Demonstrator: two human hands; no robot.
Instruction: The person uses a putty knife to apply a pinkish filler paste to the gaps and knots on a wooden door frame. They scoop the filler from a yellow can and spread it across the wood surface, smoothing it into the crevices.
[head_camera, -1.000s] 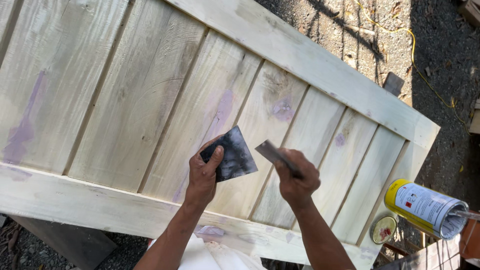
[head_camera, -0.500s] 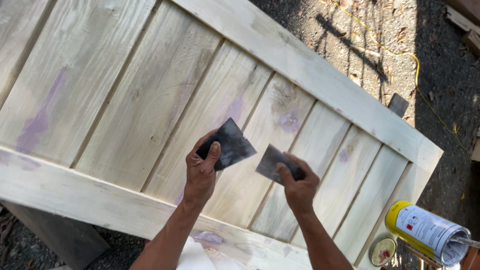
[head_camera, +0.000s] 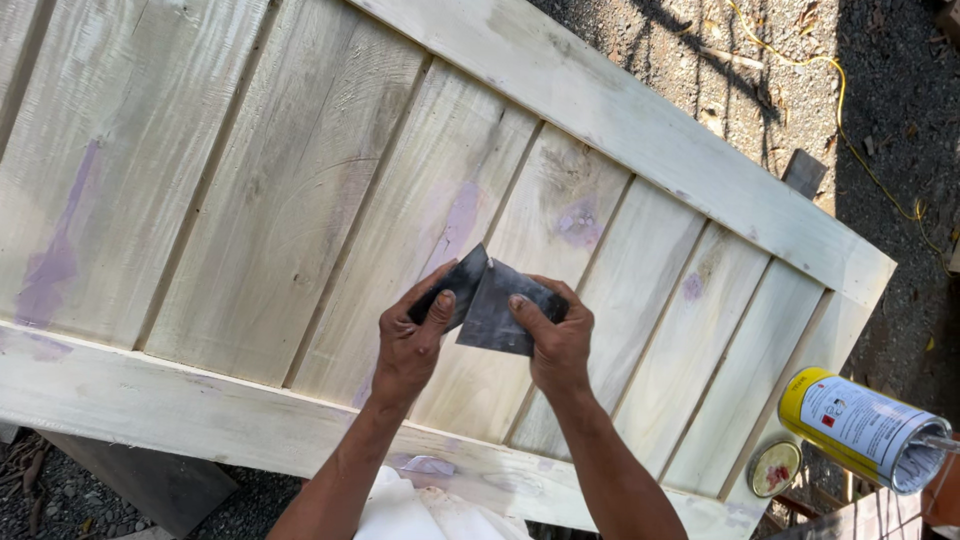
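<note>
**Two dark blades, two hands**

Two flat grey scraper blades meet over the pale wooden door panel (head_camera: 300, 200); the left blade (head_camera: 450, 285) is thin and dark, the right blade (head_camera: 500, 310) is wider and dull; the left hand (head_camera: 410, 345) has its grip pinched on one, the right hand (head_camera: 560, 345) on the other; both blades slant up toward the middle; bare boards spread all around; a yellow can (head_camera: 860, 425) lies near the corner.
</note>
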